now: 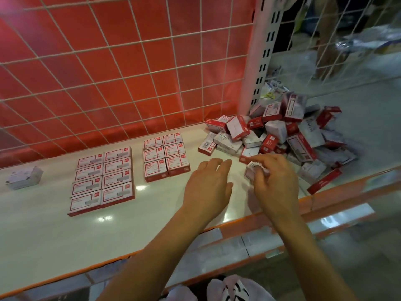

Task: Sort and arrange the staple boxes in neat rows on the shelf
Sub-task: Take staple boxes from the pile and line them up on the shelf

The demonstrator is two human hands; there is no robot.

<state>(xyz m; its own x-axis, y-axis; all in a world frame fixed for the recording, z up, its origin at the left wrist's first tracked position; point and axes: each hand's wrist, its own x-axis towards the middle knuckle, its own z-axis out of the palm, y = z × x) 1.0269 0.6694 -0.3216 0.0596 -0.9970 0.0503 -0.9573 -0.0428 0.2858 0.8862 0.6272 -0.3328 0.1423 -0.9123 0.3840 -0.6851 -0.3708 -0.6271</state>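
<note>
A white shelf carries two neat blocks of red-and-white staple boxes: a larger block in two columns at the left and a smaller block in two columns beside it. A loose heap of staple boxes lies at the right end of the shelf. My right hand pinches a small staple box at the near edge of the heap. My left hand hovers just left of it, fingers relaxed and holding nothing.
A lone pale box sits at the far left of the shelf. A white wire grid over a red panel backs the shelf. A slotted upright post stands behind the heap. An orange-edged rail runs along the shelf's front.
</note>
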